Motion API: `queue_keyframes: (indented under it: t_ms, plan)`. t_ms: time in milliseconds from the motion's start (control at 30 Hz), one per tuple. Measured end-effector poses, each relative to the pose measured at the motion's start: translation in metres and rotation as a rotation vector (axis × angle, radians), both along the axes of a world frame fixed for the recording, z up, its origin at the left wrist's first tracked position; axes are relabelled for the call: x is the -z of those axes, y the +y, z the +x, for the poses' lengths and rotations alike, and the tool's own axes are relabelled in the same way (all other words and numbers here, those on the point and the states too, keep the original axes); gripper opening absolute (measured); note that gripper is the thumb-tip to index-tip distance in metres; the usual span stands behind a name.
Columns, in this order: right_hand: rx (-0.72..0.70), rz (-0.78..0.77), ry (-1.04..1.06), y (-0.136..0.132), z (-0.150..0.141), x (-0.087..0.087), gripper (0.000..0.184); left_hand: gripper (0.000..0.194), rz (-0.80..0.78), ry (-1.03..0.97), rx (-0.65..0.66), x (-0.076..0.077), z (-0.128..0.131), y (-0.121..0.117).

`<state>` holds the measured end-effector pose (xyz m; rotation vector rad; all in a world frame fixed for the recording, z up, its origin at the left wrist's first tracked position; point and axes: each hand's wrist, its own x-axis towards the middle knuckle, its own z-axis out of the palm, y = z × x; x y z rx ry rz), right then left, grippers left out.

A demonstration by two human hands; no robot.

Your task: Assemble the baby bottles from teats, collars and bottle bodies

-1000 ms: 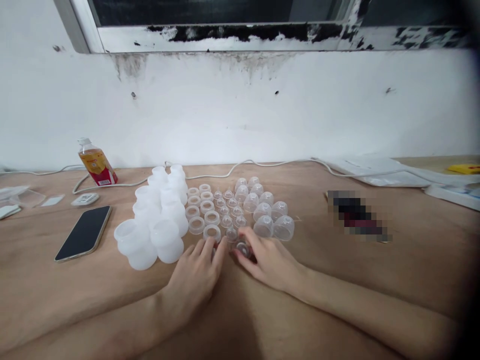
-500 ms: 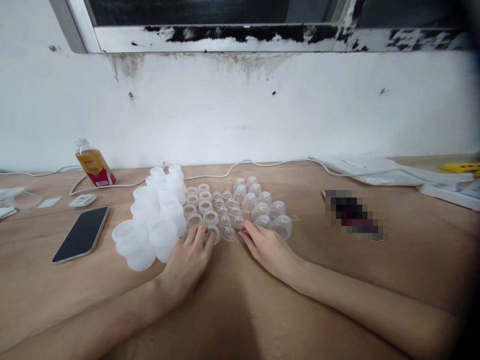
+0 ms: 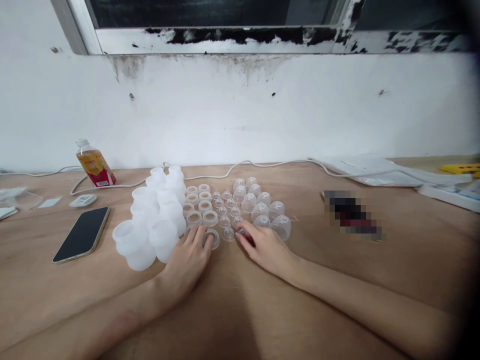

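Note:
My left hand (image 3: 190,254) is closed, with its thumb and fingers on a translucent bottle ring (image 3: 214,240) at the front of the ring rows; its fingertips are partly hidden. My right hand (image 3: 270,251) pinches a clear bottle nipple (image 3: 241,232) low over the table, mostly covered by its fingers. Between the hands, two rows of clear nipples (image 3: 224,221) run away from me, with rows of rings (image 3: 210,217) to their left. Domed clear caps (image 3: 281,227) stand to the right, just beyond my right hand. White baby bottles (image 3: 164,237) stand in rows beside my left hand.
A phone (image 3: 81,235) lies on the wooden table at left, near a small white device (image 3: 83,200) and a drink bottle (image 3: 96,167). A white cable (image 3: 228,172) runs along the wall. A blurred dark item (image 3: 352,215) and plastic bags (image 3: 375,171) lie at right.
My left hand has moved left from the front nipples to the front rings. The right hand has moved slightly forward with the nipple, beside the front of the nipple rows.

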<state>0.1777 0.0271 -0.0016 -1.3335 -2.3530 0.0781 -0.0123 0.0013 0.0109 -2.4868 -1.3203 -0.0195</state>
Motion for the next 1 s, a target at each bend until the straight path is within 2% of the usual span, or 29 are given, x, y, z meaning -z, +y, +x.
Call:
queue_keyframes:
  t_ms: [267,433,500,533,600,700,767,833,867,900,933,967,1000]
  plan:
    - [0.037,-0.022,0.084,0.003,0.001,0.0,0.022,0.033,0.131,0.001,-0.007,0.001,-0.001,-0.004]
    - [0.045,-0.024,0.09,0.004,0.001,0.005,0.027,0.032,0.237,-0.073,0.08,0.008,0.003,-0.008]
    - [0.029,-0.017,0.094,0.001,0.0,0.006,0.027,0.033,0.254,-0.131,0.107,0.006,0.005,-0.011]
    - [0.017,-0.01,0.104,-0.001,0.0,0.005,0.026,0.033,0.26,-0.163,0.121,0.0,0.005,-0.013]
    - [-0.026,0.012,0.155,-0.005,0.001,-0.002,0.024,0.034,0.287,-0.247,0.151,-0.02,-0.001,-0.016]
    - [-0.073,0.028,0.388,-0.004,0.01,-0.027,0.016,0.039,0.443,-0.492,0.097,-0.068,-0.036,-0.005]
    - [-0.014,0.017,0.712,0.009,0.023,-0.049,0.012,0.036,0.665,-0.738,-0.081,-0.095,-0.073,0.021]
    - [0.034,0.05,1.036,0.035,0.04,-0.066,0.007,0.031,0.795,-1.006,-0.219,-0.105,-0.111,0.061]
    - [0.031,0.053,1.166,0.052,0.049,-0.07,0.004,0.032,0.759,-1.118,-0.25,-0.102,-0.127,0.083]
    - [0.056,0.039,1.278,0.069,0.058,-0.072,0.004,0.035,0.62,-1.169,-0.259,-0.094,-0.139,0.101]
    - [0.121,-0.008,1.394,0.086,0.067,-0.071,0.006,0.036,0.533,-1.142,-0.237,-0.082,-0.147,0.114]
    - [0.162,-0.034,1.435,0.103,0.074,-0.067,0.006,0.032,0.469,-1.116,-0.197,-0.068,-0.151,0.119]
    - [0.209,-0.069,1.474,0.118,0.079,-0.062,0.006,0.03,0.398,-1.066,-0.145,-0.052,-0.153,0.115]
